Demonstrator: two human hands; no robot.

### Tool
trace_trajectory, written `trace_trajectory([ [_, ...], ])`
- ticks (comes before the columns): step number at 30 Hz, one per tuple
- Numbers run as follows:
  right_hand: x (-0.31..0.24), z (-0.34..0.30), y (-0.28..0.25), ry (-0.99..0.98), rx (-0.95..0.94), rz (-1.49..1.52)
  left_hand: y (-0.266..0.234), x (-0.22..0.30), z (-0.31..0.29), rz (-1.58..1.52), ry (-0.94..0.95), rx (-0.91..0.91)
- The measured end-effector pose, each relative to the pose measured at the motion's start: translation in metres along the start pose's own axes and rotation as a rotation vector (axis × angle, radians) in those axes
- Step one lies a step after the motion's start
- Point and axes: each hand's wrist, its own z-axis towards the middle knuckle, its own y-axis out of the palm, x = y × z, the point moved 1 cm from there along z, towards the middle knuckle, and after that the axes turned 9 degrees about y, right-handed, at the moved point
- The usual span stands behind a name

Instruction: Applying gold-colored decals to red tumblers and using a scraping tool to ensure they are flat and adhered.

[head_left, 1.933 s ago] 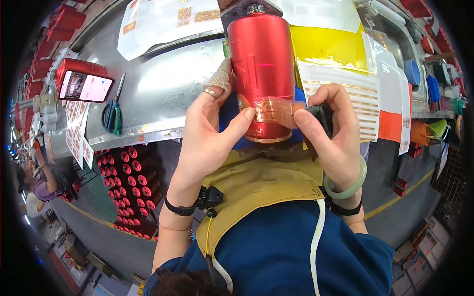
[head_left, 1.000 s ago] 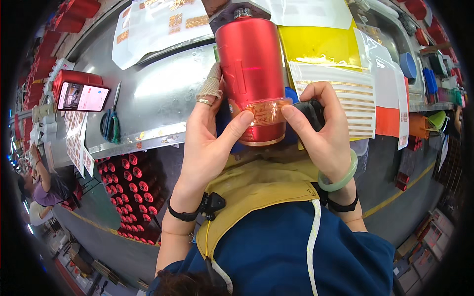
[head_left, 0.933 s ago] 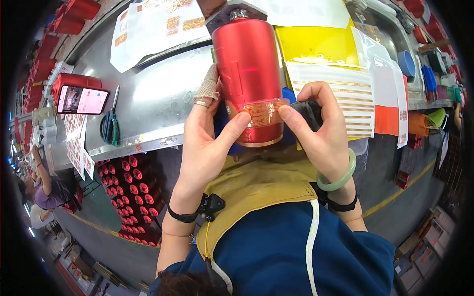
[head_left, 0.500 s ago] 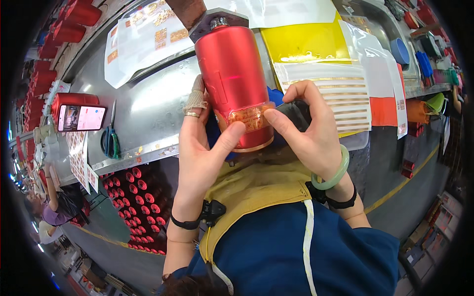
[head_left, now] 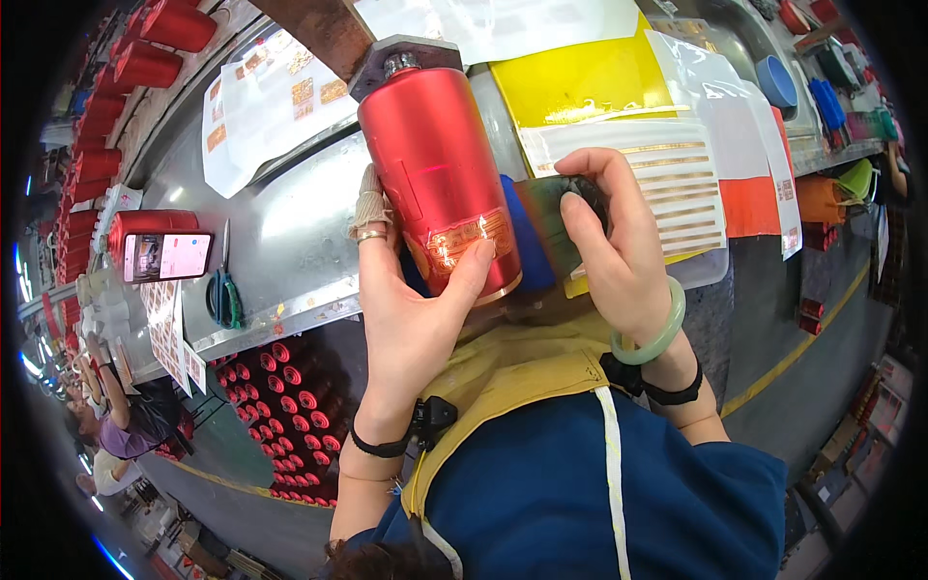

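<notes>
A glossy red bottle (head_left: 425,145) lies tilted in front of me, its neck against a metal fitting (head_left: 404,58). My left hand (head_left: 411,304) grips its lower left side, one finger wrapped in a cloth sleeve (head_left: 371,207). The left thumb presses on a shiny gold label (head_left: 454,242) near the bottle's base. To the right of the bottle, apart from it, my right hand (head_left: 623,251) pinches a dark, flexible pad (head_left: 551,227) between thumb and fingers. Something blue (head_left: 522,217) shows behind the bottle; its form is partly hidden.
At left on the metal bench (head_left: 290,217) lie a lit phone (head_left: 166,257), scissors (head_left: 224,290) and label sheets (head_left: 166,324). Yellow (head_left: 590,82) and gold-striped sheets (head_left: 667,184) lie at right. Several red bottles (head_left: 290,416) stand below the bench; people (head_left: 126,416) sit far left.
My right hand has drawn back from the label to the right with the dark pad. My left hand still holds the bottle, its thumb now further along the label. The view has shifted slightly.
</notes>
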Motion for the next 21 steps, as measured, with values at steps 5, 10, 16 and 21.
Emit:
trace_trajectory([
  [5, -0.026, -0.005, 0.008, 0.083, -0.051, 0.226, 0.001, -0.002, -0.001, -0.054, -0.004, 0.021],
  [10, -0.028, -0.004, 0.004, 0.0, -0.039, -0.208, -0.008, -0.007, -0.013, -0.382, -0.005, 0.062],
  [16, -0.05, -0.007, 0.005, 0.075, -0.047, -0.09, -0.017, -0.02, -0.022, 0.305, 0.148, -0.134],
  [21, -0.038, -0.005, 0.011, -0.083, -0.003, -0.321, -0.015, -0.032, -0.02, 0.295, 0.168, -0.011],
])
